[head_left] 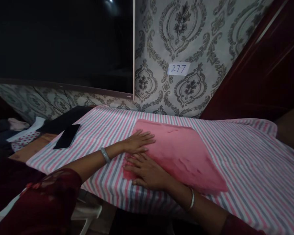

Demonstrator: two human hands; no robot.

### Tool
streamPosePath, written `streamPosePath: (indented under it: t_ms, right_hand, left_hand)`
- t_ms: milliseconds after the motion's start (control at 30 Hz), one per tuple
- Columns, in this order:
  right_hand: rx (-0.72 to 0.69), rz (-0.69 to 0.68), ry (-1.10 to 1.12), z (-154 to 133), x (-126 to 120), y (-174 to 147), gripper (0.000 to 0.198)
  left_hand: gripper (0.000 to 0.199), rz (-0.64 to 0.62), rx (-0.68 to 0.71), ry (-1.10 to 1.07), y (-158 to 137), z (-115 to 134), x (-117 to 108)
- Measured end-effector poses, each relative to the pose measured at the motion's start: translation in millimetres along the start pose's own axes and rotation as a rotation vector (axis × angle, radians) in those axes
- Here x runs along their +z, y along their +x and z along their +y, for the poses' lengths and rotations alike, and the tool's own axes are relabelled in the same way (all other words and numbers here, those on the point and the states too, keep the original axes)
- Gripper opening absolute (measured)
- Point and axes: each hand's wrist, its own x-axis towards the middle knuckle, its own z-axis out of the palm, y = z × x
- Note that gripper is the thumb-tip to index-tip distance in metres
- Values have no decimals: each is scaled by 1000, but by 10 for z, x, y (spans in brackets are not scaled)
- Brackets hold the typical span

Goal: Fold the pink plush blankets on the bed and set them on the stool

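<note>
A pink folded cloth (176,143) lies on the striped tablecloth (237,150), with a few small creases across its surface. My left hand (139,142) rests flat on its left part, fingers spread and pointing right. Just below, my right hand (148,173) reaches across the near left corner of the cloth, palm down with its fingers stretched out to the left. The two hands nearly touch. Neither one grips the fabric. Whether the cloth is a garment or a plain piece of fabric cannot be made out.
A black phone (67,137) lies on the tablecloth at the left, near a dark flat object (66,119). Behind the table hangs a large screen (63,45) on the patterned wall. A paper marked 277 (178,69) is stuck there. Part of a white chair (88,213) shows below.
</note>
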Motion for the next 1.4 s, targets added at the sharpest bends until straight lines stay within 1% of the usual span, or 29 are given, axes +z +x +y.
streamPosePath:
  t_ms: [67,133,267,367,467,567,667,767,833,900,967,1033,1100,1167,1200,1267,1333,1400]
  right_hand:
    - [-18,-13,-9,10,-21,2,65]
    - [-3,-22,-13,15,-24,6,65]
    - [11,-21,-10,11,-8,7,64]
    - [18,-24,-5,2,-19,9,64]
    - [28,-21,-8,-7,-41,15,62]
    - [26,-10,-28,-10,-47,32,61]
    - [15,-11,-67,-17,-56,59,61]
    - [3,1,-99,-48,-135,45,62]
    - [13,37,-114,-69,-249,-46,62]
    - [60,92,-125,-64,-394,-236,59]
    - [131,144,-127,-18,-527,-513,52]
    - [186,174,-129,63,-605,-825,48]
    - [221,178,-134,151,-605,-1104,48]
    - [249,167,-141,223,-535,-1301,50]
    - [264,159,-144,249,-483,-1363,52]
    - [287,147,-152,283,-371,-1427,55]
    - [294,144,-159,303,-277,-1440,58]
    - [291,144,-152,320,-218,-1437,60]
  left_hand:
    - [67,18,-54,11,77,-225,-15]
    - [67,18,-110,4,180,-413,-28]
    - [64,-6,-248,-29,391,-727,-34]
    - [62,3,-321,-69,486,-942,-11]
    - [62,12,-391,-44,525,-1095,7]
    - [61,-14,-467,21,555,-1117,-52]
    - [59,-35,-532,91,596,-1001,-222]
    - [59,-19,-551,174,635,-786,-434]
    - [62,11,-506,196,674,-591,-535]
    - [64,31,-379,180,746,-343,-566]
    - [64,28,-201,125,863,-46,-520]
    - [62,-1,-39,46,1018,272,-410]
    - [60,-56,81,-18,1189,561,-261]
    - [58,-113,169,-46,1348,765,-99]
    - [58,-130,199,-46,1415,823,-21]
    - [56,-136,231,-35,1521,844,110]
    - [55,-117,248,-15,1594,749,185]
    - [56,-92,238,12,1654,572,192]
